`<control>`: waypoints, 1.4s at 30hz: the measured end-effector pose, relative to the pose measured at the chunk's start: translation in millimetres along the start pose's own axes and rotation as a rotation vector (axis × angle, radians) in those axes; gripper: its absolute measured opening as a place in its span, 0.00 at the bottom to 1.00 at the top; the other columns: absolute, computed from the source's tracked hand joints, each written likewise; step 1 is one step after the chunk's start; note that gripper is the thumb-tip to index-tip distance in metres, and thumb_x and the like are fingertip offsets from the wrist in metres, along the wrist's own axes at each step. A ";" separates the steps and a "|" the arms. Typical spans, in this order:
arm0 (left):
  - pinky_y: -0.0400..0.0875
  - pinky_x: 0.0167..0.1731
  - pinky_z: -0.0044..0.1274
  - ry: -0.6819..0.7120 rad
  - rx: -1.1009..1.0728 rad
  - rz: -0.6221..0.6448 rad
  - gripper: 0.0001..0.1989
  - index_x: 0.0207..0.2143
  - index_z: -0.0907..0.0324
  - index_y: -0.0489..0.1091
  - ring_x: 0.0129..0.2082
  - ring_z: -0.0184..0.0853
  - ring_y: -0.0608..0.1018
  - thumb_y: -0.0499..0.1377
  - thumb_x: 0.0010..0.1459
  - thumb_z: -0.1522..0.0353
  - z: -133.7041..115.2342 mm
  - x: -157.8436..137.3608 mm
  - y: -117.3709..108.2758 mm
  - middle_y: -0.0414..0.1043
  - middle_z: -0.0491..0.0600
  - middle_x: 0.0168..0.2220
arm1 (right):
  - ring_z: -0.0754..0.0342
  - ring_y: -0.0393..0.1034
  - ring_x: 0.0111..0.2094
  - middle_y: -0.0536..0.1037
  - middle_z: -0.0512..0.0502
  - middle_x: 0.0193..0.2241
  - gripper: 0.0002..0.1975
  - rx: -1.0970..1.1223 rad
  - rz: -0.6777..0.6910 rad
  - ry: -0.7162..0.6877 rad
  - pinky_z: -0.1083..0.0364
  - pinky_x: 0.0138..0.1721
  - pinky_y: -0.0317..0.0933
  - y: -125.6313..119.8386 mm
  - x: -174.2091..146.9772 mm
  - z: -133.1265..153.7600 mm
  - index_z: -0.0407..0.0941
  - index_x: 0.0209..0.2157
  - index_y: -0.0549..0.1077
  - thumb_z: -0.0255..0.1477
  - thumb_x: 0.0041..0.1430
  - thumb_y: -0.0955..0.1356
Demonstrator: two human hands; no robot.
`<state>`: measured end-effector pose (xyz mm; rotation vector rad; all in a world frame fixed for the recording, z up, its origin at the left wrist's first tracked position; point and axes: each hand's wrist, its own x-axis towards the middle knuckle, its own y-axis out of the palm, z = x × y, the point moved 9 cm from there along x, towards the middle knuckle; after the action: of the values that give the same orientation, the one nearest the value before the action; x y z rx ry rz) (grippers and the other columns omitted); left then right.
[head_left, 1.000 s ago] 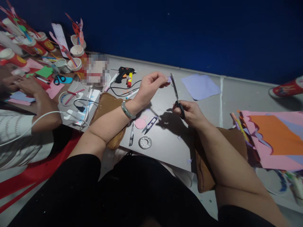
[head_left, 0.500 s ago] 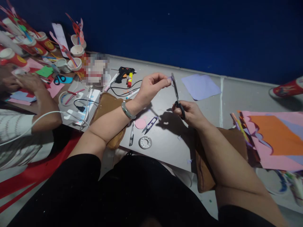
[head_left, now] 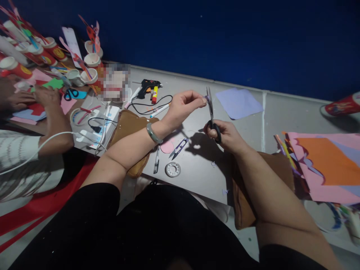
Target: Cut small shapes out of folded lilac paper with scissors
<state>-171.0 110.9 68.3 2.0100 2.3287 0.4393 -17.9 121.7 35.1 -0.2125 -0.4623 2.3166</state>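
Dark blue wall (head_left: 202,45) spans the back, and a pale grey table (head_left: 295,116) runs along its foot. At far left, a co-worker's bare arm (head_left: 57,127) reaches over coloured papers. Nearer, on the right, lies a stack of coloured paper (head_left: 334,157), orange on top of pink and lilac. Brown cushions (head_left: 275,168) lie one under each forearm. Squarish lilac paper (head_left: 239,103) rests flat beyond the hands, its edges uneven.

The person's left hand (head_left: 187,107), a greenish bangle (head_left: 153,134) at its wrist, pinches a purple piece between thumb and fingertips. Closed round the handles of the scissors (head_left: 212,116) is the right hand (head_left: 225,135). Black-handled, with slim grey metal blades, they point upward above the table, blades narrowly parted.

Purple-handled snips (head_left: 178,149) lie below the hands, near a clear pen (head_left: 156,161), a roll of tape (head_left: 168,169) and a smooth pink disc (head_left: 168,147). Smallest is the purple piece (head_left: 207,98), mostly hidden by the fingertips, right at the blades; its outline cannot be made out.
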 end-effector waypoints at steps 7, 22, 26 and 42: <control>0.71 0.39 0.24 -0.004 -0.028 0.036 0.13 0.25 0.58 0.75 0.30 0.26 0.74 0.72 0.57 0.63 4.2 -2.7 7.5 0.75 0.43 0.27 | 0.53 0.61 0.26 0.68 0.49 0.21 0.27 0.011 -0.015 -0.005 0.53 0.28 0.55 -1.0 -0.2 1.6 0.48 0.23 0.70 0.57 0.49 0.75; 0.71 0.40 0.24 -0.033 -0.017 0.034 0.13 0.25 0.58 0.74 0.31 0.27 0.74 0.72 0.58 0.64 5.7 -4.0 7.8 0.75 0.43 0.27 | 0.53 0.59 0.25 0.66 0.50 0.21 0.23 0.009 -0.027 0.017 0.52 0.28 0.54 -1.9 -0.2 0.1 0.48 0.24 0.71 0.52 0.51 0.75; 0.72 0.39 0.24 -0.022 -0.024 0.037 0.13 0.25 0.58 0.75 0.30 0.26 0.74 0.72 0.57 0.64 3.0 -3.5 7.8 0.75 0.43 0.26 | 0.53 0.60 0.25 0.66 0.50 0.21 0.22 0.007 -0.032 0.015 0.52 0.28 0.56 -2.6 -0.4 -0.4 0.48 0.24 0.71 0.51 0.51 0.75; 0.71 0.41 0.23 -0.056 -0.008 -0.037 0.12 0.26 0.59 0.74 0.32 0.26 0.76 0.67 0.62 0.65 5.2 0.2 -0.3 0.75 0.43 0.27 | 0.54 0.61 0.24 0.69 0.50 0.21 0.24 0.003 -0.041 -0.016 0.53 0.27 0.58 -3.7 0.3 1.0 0.48 0.23 0.71 0.53 0.51 0.76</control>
<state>-170.2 112.1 63.2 1.9458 2.3234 0.3857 -16.0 124.1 37.5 -0.1816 -0.4674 2.2802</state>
